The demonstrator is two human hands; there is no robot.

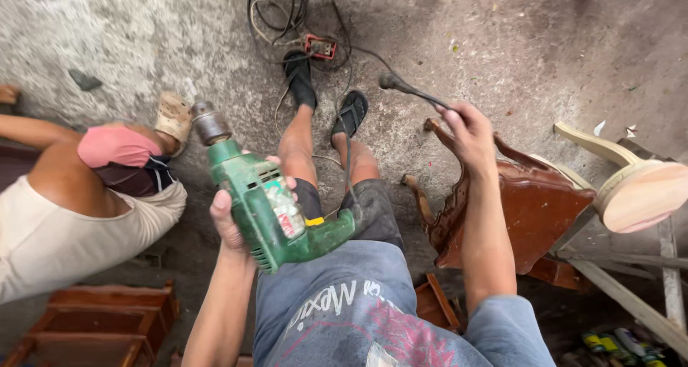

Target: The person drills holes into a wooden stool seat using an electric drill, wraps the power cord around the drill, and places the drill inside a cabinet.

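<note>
Rough grey concrete floor (143,37) fills the frame as I look down over my knees, a tangle of black cable (287,8) and a small red socket box (320,47) lying beyond my sandals. My left hand (231,220) is wrapped around the body of a green electric drill (276,209), fingers closed on its casing, the steel chuck (209,123) tilted up and away — it sits over my lap, just above the shorts. I judge it heavy and nose-weighted, rigid plastic shell, best held at the rear handle rather than mid-body. My right hand (469,134) is closed on a thin dark tool (408,89), likely the chuck key, above a carved reddish-brown chair part (523,209). Another person (79,202) crouches at left. Open wooden frames (100,324) sit at lower left — I see nothing inside them.
</note>
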